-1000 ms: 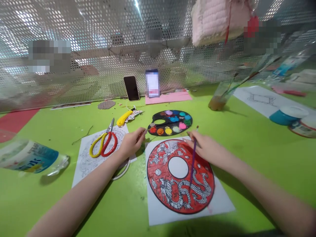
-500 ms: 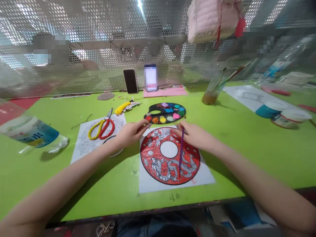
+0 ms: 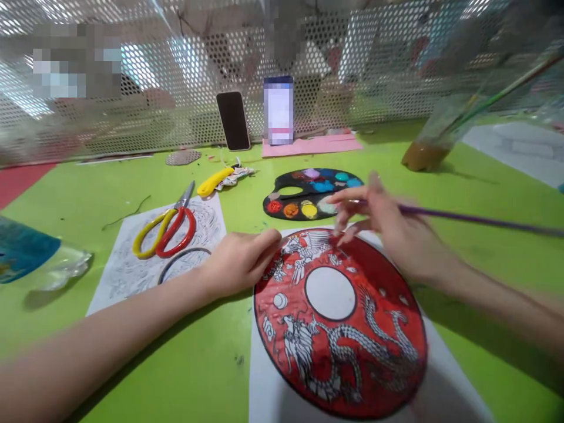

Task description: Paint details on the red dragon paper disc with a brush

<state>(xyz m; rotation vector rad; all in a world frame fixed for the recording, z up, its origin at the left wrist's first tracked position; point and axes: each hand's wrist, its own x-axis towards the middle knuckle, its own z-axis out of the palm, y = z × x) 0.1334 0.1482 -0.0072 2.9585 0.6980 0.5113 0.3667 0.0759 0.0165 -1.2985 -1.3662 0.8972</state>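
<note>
A paper sheet point(image 3: 275, 376) bears a round design of white dragons and a bird on red, with a plain white circle at its centre. My left hand point(image 3: 240, 261) rests at its upper left edge, thumb and curled fingers closed there. My right hand point(image 3: 396, 229) is over the upper right of the design, gripping a purple paintbrush point(image 3: 476, 218). The handle points right, nearly level; the brush tip is hidden by my fingers. Just beyond the sheet lies a black paint palette point(image 3: 269, 197) with several colours in its wells.
On the left, red-and-yellow scissors point(image 3: 176, 229) and a dark ring point(image 3: 180, 255) lie on a patterned sheet point(image 3: 118, 276). Behind are a yellow-handled cutter point(image 3: 215, 182) and two phones point(image 3: 233, 120). A cup of brown water point(image 3: 427, 153) holding brushes stands right; a bottle point(image 3: 26, 249) lies left.
The view has moved closer to the sheet. My right hand has turned the paintbrush from upright over the design to nearly level, pointing right. My left hand stays by the sheet's upper left.
</note>
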